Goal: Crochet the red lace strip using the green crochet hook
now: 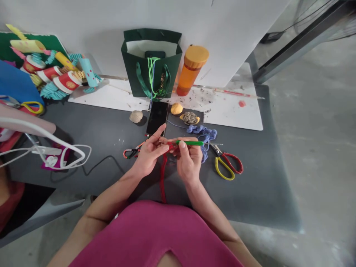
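Between finger and thumb of my right hand (189, 161) is a crochet hook (191, 143) with a green handle; a thin metal end sticks out to the right. My left hand (150, 154) pinches red yarn (163, 174), its index finger pointing up and away. The two hands nearly meet at the red work, which my fingers mostly cover. A red strand hangs from there toward my body. Just beyond my hands lies a black phone (157, 118). Blue-violet crochet (204, 133) rests behind my right hand, and a beaded cord (129, 152) lies left of my left hand.
Scissors (228, 165) with one red and one yellow handle lie to the right. Behind stand a dark green paper bag (130, 70) and an orange bottle (189, 74). A white board (236, 111) lies along the back. Paper-cup crafts (66, 82) and a white cable (75, 148) occupy the left.
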A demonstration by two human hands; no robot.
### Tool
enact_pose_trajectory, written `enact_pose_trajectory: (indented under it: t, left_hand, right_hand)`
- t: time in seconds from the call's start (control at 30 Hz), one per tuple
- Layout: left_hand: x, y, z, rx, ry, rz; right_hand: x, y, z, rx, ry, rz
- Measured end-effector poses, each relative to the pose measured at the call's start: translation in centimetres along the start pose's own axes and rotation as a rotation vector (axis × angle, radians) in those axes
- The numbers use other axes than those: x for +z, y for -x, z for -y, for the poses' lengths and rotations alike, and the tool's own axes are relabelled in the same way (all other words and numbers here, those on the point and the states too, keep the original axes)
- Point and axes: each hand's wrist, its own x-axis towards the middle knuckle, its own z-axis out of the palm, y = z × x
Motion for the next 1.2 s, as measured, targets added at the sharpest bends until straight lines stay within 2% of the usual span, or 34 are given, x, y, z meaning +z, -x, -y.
enact_pose_trajectory:
  t: [0.07, 0.2, 0.3, 0.4, 0.53, 0.73, 0.9, 1.2]
  left_hand:
    - [-0.1, 0.0, 0.1, 0.028, -0.017, -0.026]
    - [0.0, 0.1, 0.1, 0.066, -0.004, -0.083]
    - [0.1, 0.2, 0.3, 0.041, 0.063, -0.075]
    - [0.1, 0.1, 0.4, 0.025, 0.121, -0.064]
    - [0.1, -0.1, 0.1, 0.004, 0.175, -0.063]
    - [0.2, 0.1, -0.6, -0.125, 0.26, -0.014]
    - [0.3, 0.2, -0.7, -0.196, 0.305, -0.012]
    - [0.2, 0.2, -0.8, -0.218, 0.322, -0.006]
  right_hand:
    - [-0.2, -0.1, 0.2, -0.083, 0.101, 0.039]
    - [-0.5, -0.1, 0.4, -0.421, 0.387, 0.086]
    - [-0.5, -0.1, 0.0, -0.529, 0.417, 0.062]
    - [-0.3, 0.0, -0.3, -0.517, 0.314, 0.052]
    - [0.1, 0.0, -0.3, -0.422, 0.211, 0.057]
    - [0.1, 0.1, -0.6, -0.359, 0.103, 0.042]
    - [-0.2, 0.2, -1.1, -0.324, 0.096, 0.016]
    - [-0.4, 1.0, -1.0, -0.248, 0.145, -0.071]
